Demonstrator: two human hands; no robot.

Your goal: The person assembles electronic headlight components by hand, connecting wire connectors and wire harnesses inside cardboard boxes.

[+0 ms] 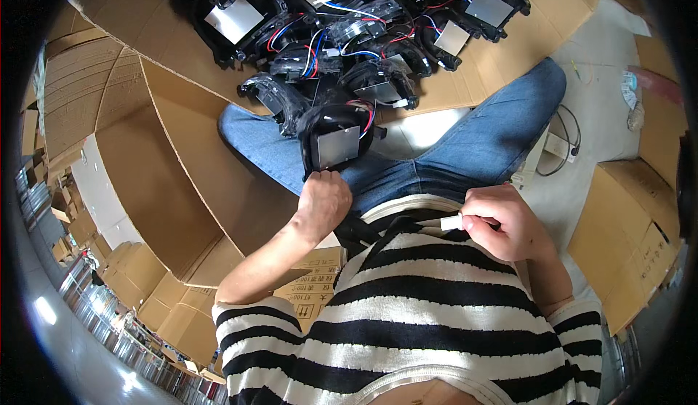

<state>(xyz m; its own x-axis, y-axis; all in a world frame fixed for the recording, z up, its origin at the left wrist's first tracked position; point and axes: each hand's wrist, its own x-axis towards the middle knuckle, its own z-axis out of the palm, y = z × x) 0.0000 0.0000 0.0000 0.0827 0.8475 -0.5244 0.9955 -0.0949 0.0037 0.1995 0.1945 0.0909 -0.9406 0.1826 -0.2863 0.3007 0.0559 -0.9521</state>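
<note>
My left hand [325, 203] is closed on the lower end of a black curved plastic unit [339, 142]. This unit has a silver square plate on its face and red, blue and white wires at its upper right. Its top touches a similar dark unit with a clear cover [270, 98], over my left thigh. In front of my waist, my right hand [502, 221] pinches a small white piece [451, 222] between thumb and forefinger. Its exact kind cannot be made out.
Several more wired black units [363, 23] lie heaped on a cardboard sheet [523, 59] beyond my knees. An open cardboard box [138, 150] stands at the left, with stacked cartons behind. On the right are a white power strip [558, 145] with a dark cable and another carton [625, 238].
</note>
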